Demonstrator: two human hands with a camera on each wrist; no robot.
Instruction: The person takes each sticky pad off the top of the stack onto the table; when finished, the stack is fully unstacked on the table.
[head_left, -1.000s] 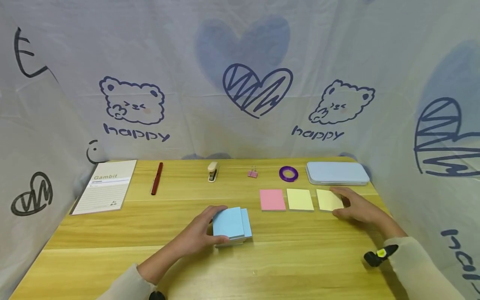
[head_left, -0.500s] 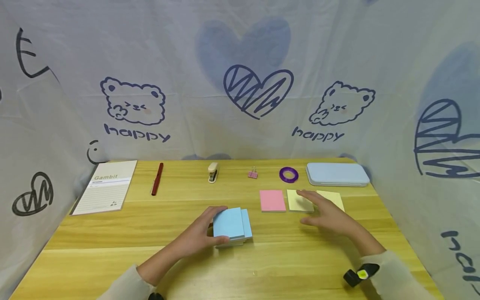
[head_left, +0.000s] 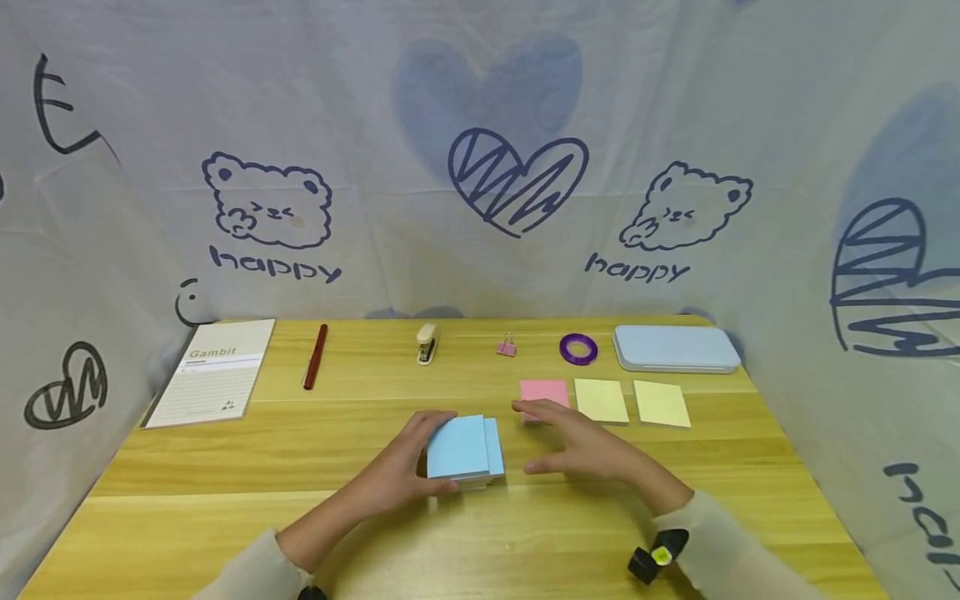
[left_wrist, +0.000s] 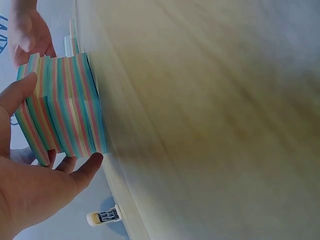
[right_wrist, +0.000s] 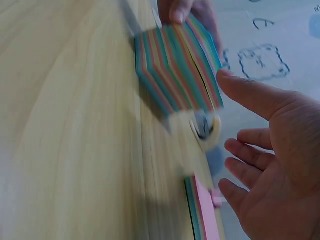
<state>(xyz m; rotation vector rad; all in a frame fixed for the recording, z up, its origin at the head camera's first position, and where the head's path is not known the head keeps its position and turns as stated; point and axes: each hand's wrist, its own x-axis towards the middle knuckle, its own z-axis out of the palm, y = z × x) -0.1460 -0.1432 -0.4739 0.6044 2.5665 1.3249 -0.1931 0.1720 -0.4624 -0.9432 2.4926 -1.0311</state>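
A tall stack of sticky note pads (head_left: 456, 447), blue on top and striped in several colours along its sides (left_wrist: 70, 107), stands in the middle of the table. My left hand (head_left: 393, 462) grips it from the left, thumb on the near side and fingers on the far side. To the right of the stack my right hand (head_left: 588, 446) hovers with fingers apart and nothing in it. It partly covers a pink sticky note pad (head_left: 543, 392). Two yellow pads, a nearer one (head_left: 602, 402) and a farther right one (head_left: 662, 404), lie in line with the pink pad.
Along the back are a notepad (head_left: 213, 371), a dark red pen (head_left: 315, 357), a stapler (head_left: 426, 344), a pink binder clip (head_left: 506, 346), a purple tape roll (head_left: 578, 349) and a pale blue case (head_left: 677, 348). A printed white curtain (head_left: 397, 225) encloses the table.
My right hand has moved left from the rightmost yellow pad, past the other yellow pad, towards the stack. The left hand keeps its grip on the stack.
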